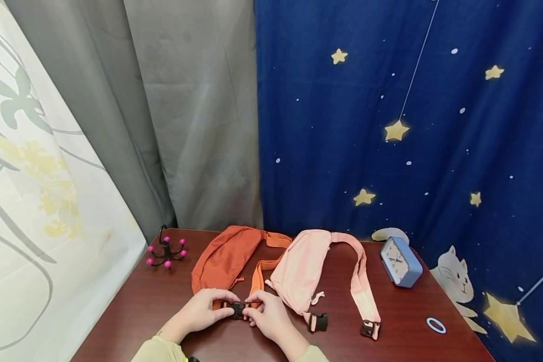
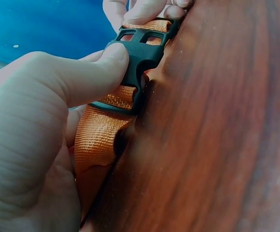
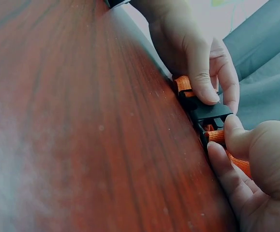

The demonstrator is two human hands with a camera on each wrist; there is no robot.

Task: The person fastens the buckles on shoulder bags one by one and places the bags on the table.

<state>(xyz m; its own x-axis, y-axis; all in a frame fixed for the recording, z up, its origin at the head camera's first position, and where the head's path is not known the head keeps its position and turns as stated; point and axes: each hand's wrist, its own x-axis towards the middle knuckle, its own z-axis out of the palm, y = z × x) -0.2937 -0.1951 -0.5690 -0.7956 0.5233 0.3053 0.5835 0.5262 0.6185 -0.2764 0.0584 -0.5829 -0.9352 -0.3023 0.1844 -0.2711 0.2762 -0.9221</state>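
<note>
Both hands meet at a black side-release buckle (image 1: 238, 310) on the orange strap (image 2: 98, 135) of a rust-red waist bag (image 1: 226, 256). My left hand (image 1: 204, 309) pinches one end of the buckle, thumb on top, as the left wrist view shows. At the other end my right hand (image 1: 271, 314) pinches the buckle and strap between thumb and fingers. The two buckle halves (image 3: 210, 111) sit together in line; whether they are fully latched I cannot tell. Just right of my right hand lies a pink waist bag (image 1: 298, 269), its two buckle halves apart.
One pink-strap buckle half (image 1: 318, 322) lies by the bag, the other (image 1: 370, 329) farther right. A blue clock (image 1: 401, 261) and a light blue ring (image 1: 436, 325) are on the right. A black hook stand with pink tips (image 1: 166, 254) stands at the back left, before the curtains.
</note>
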